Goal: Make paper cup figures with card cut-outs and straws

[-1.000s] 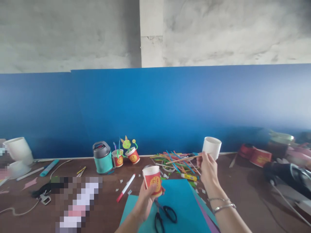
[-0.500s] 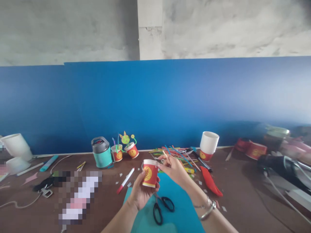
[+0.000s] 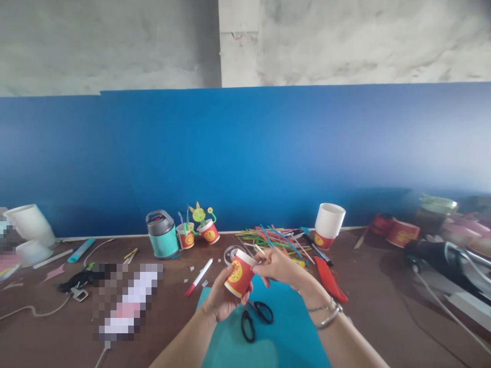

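My left hand (image 3: 222, 301) is wrapped around a small red and white paper cup (image 3: 240, 273) with a yellow round print. The cup leans, its rim toward the upper right. My right hand (image 3: 276, 267), with a bracelet on the wrist, is closed in a pinch at the cup's right side near the rim. A thin pale wooden-looking stick (image 3: 260, 249) sticks out between its fingers; its exact kind is unclear. Below the hands, black-handled scissors (image 3: 248, 327) lie on blue paper (image 3: 295, 327), their blades partly hidden by my left hand. A roll of clear tape (image 3: 230, 254) lies behind the cup.
A red-capped marker (image 3: 199, 277) and paper scraps lie left of the hands. Behind are many coloured sticks (image 3: 264, 237), a stack of paper cups (image 3: 330, 226), decorated cups (image 3: 209, 232) and a teal flask (image 3: 163, 237). A red cloth-like piece (image 3: 330, 281) lies right.
The cup has gone from nearly upright to tilted, its rim swinging right. My right hand has moved slightly right and down, staying beside the rim with the stick. The view has shifted slightly.
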Action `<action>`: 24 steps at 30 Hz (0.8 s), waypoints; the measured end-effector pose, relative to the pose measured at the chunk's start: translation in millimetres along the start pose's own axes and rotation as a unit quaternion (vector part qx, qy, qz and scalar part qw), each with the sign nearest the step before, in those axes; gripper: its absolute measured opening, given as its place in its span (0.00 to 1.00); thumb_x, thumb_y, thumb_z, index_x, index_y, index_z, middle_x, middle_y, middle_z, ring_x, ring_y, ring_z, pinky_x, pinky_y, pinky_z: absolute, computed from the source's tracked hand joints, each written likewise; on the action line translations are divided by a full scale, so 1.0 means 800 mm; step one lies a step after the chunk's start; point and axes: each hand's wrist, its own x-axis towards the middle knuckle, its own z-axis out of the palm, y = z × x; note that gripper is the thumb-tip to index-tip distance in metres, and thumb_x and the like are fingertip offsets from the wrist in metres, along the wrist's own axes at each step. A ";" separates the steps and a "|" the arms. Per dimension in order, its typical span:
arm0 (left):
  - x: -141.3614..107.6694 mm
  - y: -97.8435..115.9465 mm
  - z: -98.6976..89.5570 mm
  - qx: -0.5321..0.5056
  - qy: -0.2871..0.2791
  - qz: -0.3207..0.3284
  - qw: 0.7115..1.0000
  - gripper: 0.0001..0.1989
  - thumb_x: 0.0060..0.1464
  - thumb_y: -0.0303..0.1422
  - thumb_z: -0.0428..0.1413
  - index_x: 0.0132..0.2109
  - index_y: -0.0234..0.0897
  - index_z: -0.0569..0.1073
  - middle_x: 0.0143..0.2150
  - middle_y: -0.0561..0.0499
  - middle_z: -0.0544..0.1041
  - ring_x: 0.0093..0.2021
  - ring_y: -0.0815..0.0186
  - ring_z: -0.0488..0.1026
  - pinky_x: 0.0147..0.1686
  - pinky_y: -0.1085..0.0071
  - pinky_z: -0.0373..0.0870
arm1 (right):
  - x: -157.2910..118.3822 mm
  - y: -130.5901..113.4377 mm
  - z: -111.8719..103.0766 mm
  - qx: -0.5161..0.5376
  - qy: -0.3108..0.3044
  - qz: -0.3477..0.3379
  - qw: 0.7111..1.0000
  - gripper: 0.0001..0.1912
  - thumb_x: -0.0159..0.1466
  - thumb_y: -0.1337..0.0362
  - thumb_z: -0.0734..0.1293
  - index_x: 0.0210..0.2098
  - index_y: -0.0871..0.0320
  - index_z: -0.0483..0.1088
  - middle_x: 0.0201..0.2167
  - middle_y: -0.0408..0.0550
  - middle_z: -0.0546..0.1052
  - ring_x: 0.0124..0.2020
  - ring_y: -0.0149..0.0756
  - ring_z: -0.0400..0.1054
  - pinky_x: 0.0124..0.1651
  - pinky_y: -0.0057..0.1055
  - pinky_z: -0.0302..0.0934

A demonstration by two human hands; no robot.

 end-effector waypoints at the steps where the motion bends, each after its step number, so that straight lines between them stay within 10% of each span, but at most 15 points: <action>1: 0.000 0.000 0.000 0.002 -0.001 -0.002 1.000 0.27 0.54 0.50 0.51 0.39 0.25 0.73 0.27 0.42 0.77 0.21 0.67 0.73 0.20 0.76 0.62 | -0.001 -0.001 0.000 -0.002 -0.002 0.000 1.000 0.07 0.53 0.63 0.65 0.25 0.61 0.70 0.10 0.36 0.69 0.10 0.21 0.48 0.14 0.21 0.39; 24: 0.001 -0.002 -0.005 0.009 -0.009 -0.011 1.000 0.28 0.56 0.50 0.48 0.38 0.25 0.74 0.26 0.41 0.78 0.20 0.68 0.73 0.18 0.78 0.64 | 0.001 0.004 -0.004 0.020 -0.028 0.025 0.999 0.07 0.52 0.64 0.65 0.28 0.61 0.72 0.11 0.38 0.73 0.09 0.21 0.47 0.13 0.21 0.38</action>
